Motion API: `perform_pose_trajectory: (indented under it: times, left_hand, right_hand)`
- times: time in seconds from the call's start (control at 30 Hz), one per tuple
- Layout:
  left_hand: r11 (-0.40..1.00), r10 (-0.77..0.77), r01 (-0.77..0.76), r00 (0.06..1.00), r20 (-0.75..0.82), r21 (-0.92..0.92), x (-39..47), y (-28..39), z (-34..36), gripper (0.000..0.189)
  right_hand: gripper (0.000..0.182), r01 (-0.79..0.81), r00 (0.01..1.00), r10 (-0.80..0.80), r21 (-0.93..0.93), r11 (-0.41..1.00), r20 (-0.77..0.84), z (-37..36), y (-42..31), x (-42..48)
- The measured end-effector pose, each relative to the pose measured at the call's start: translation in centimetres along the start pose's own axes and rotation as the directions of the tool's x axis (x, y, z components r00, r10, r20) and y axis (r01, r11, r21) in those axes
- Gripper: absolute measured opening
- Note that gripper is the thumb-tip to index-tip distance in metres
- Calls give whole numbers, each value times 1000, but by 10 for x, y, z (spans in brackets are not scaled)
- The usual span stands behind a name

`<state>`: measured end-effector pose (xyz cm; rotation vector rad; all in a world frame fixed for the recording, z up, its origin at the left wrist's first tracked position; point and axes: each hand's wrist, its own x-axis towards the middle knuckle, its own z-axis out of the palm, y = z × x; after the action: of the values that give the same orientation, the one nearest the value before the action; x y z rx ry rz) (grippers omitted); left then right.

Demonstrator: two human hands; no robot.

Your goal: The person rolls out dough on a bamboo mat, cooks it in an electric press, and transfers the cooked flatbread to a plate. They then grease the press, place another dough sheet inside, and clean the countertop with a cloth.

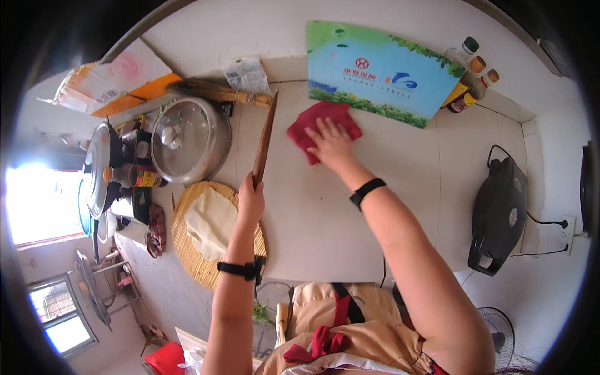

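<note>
My left hand (pixel 251 199) grips the lower end of a long brown wooden piece (pixel 265 140), seen as a narrow strip pointing away from me. I cannot tell whether it is a stick or a board seen edge-on. With fingers spread, my right hand (pixel 332 145) lies flat on a crumpled dark red cloth (pixel 323 119) on the pale tiled counter (pixel 328 225). Beside my left forearm is a round woven straw mat (pixel 187 253), partly hidden by the arm. A sheet of pale dough or cloth (pixel 211 225) lies folded on it.
A printed board (pixel 375 70) leans at the back beside several bottles (pixel 473 89). At right stands a black electric griddle (pixel 501 215), its cord near a wall socket (pixel 567 234). Left are a lidded steel pot (pixel 187 140), a straw brush (pixel 211 91) and a lidded wok (pixel 98 168).
</note>
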<state>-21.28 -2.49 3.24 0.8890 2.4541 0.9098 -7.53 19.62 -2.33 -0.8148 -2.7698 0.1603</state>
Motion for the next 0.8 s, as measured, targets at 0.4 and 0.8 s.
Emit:
perform_pose_trajectory:
  times: [0.4, 0.8]
  left_hand:
    - [985, -57, 56, 998, -2, 164, 30, -15, 35, 48]
    - [890, 415, -442, 887, 204, 110, -39, 26, 78, 24]
  right_hand:
    - [45, -393, 914, 399, -90, 915, 71, -41, 98, -135]
    - [37, -205, 976, 197, 98, 974, 91, -71, 52, -188]
